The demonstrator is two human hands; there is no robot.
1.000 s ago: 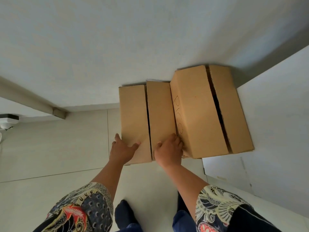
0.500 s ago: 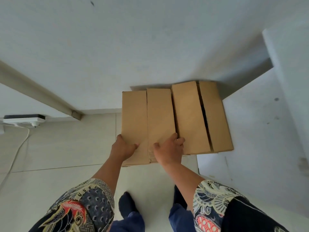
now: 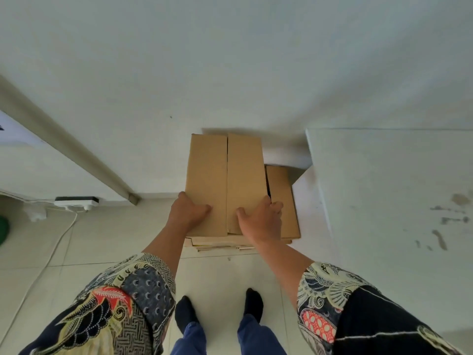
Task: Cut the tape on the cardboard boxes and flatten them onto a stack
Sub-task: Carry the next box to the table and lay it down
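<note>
While lowering onto the stack [image 3: 220, 243], gripping the box [image 3: 225, 180] at its near edge: left hand [image 3: 188, 211] and right hand [image 3: 261, 219] curled round opposite sides, keeping it level.

two hands: a left hand [image 3: 188, 212] and a right hand [image 3: 261, 219]. one flat box [image 3: 225, 180] on top, another box [image 3: 282, 201] showing at its right, more cardboard sheets [image 3: 220, 243] underneath, number unclear. one power strip [image 3: 76, 202] far left. two feet.
</note>
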